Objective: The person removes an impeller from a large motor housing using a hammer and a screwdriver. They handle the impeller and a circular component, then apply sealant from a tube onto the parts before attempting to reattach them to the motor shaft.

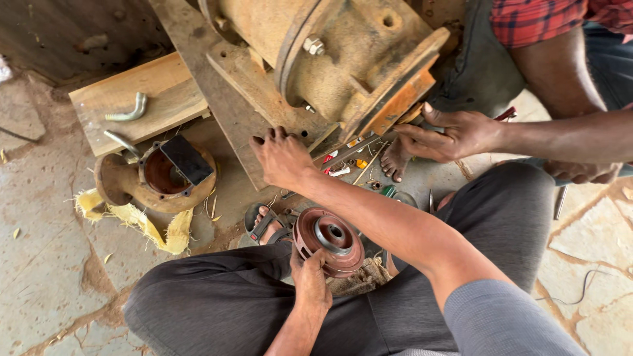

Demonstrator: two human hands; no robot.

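Rust covers the round reddish-brown cast-iron impeller disc with a grey metal hub [329, 240] that my left hand [310, 277] holds by its lower rim, fingers closed on it, above my lap in dark grey trousers [217, 296]. My right hand [282, 157] reaches forward, fingers spread and empty, resting on the worn wooden plank [227, 112] beneath the big rusty pump housing [343, 53]. Another person's hand [448, 135] touches that housing's flange.
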